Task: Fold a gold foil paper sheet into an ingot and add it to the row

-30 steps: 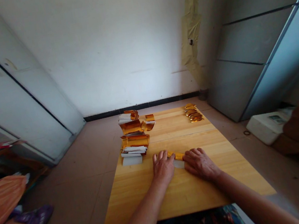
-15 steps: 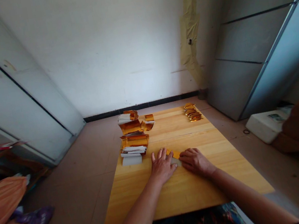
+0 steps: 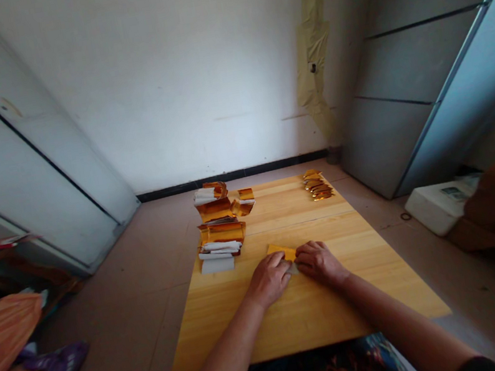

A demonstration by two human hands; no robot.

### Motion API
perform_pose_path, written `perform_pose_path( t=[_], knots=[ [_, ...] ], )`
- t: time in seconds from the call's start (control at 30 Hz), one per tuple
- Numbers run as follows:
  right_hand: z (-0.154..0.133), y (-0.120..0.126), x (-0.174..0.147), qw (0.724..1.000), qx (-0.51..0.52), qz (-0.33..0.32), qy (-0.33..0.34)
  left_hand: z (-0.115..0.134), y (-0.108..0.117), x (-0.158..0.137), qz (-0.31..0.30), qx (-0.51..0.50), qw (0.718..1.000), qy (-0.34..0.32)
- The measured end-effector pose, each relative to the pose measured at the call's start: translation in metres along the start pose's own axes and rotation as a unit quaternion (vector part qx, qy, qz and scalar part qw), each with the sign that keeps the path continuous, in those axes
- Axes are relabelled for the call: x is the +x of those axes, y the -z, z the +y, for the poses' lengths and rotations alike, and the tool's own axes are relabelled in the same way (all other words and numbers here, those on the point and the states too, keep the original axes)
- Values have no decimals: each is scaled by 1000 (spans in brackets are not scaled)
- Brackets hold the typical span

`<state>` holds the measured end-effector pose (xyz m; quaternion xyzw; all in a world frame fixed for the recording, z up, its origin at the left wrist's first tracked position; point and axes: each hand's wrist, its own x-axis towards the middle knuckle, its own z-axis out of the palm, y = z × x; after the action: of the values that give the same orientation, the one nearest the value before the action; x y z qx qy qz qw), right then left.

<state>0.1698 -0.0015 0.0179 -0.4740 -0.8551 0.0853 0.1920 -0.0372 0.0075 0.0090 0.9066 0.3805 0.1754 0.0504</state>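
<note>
A small sheet of gold foil paper (image 3: 279, 248) lies on the wooden board, partly folded, with a pale grey underside showing near me. My left hand (image 3: 270, 277) grips its left part, the fingers curled together and the thumb toward the near edge. My right hand (image 3: 321, 263) has its fingers bent and pressed together on the paper's right end. Both hands rest low on the board and cover much of the sheet, so its full shape is hidden.
Stacks of gold and white paper (image 3: 222, 234) stand along the board's left side. Several folded gold pieces (image 3: 318, 186) sit at its far right corner. The wooden board (image 3: 317, 319) ends close before my lap. A white box (image 3: 436, 208) is on the floor to the right.
My left fingers have drawn back from lying spread over the paper to curling at its near part. More of the gold sheet now shows beyond them. The right hand has barely moved.
</note>
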Motion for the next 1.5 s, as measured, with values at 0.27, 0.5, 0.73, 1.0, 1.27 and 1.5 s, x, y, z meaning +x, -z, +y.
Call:
perform_pose_path(
  t=[0.27,0.5,0.73,1.0,1.27,1.5],
  knots=[
    [7,-8,0,1000,16,5,-11,-1,-1,5,12,-19,1000,0],
    [6,-7,6,999,24,19,-25,5,-10,8,59,-13,997,39],
    [12,-5,1,999,49,5,1,7,-15,8,79,-32,994,64],
    [5,-7,6,997,53,22,-51,8,-14,7,83,-44,993,75],
    [-4,-8,13,991,48,14,-122,8,-17,8,110,-75,986,102],
    [-11,-8,19,983,16,-7,-183,9,-20,10,113,-83,983,119]
  ],
)
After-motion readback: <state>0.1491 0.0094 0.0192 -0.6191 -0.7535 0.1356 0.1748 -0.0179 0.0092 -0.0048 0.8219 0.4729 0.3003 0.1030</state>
